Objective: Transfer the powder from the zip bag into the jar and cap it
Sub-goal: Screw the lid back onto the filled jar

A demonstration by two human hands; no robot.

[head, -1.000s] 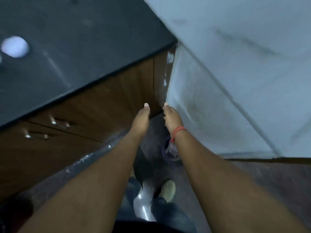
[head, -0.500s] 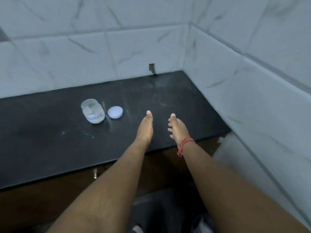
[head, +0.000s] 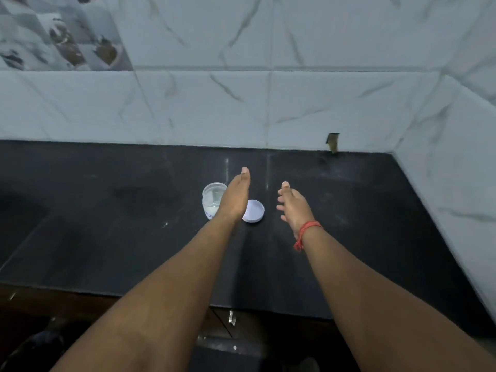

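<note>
A small clear jar (head: 212, 197) stands uncapped on the black countertop (head: 107, 224), with some white content low inside. Its white round cap (head: 255, 211) lies flat just to the right of it. My left hand (head: 236, 196) is stretched out flat, fingers together, over the gap between jar and cap, hiding part of each. My right hand (head: 294, 205), with a red thread at the wrist, is held out to the right of the cap, fingers apart, holding nothing. No zip bag is in view.
White marble-look wall tiles (head: 268, 103) rise behind the counter and along the right side (head: 456, 183). A small chipped hole (head: 332, 142) sits at the tile base. Brown cabinet fronts (head: 40, 312) lie below the counter's front edge.
The view has swung up from the floor and cabinets to the countertop. Both hands now reach over the counter, and the jar and cap sit right under my left hand.
</note>
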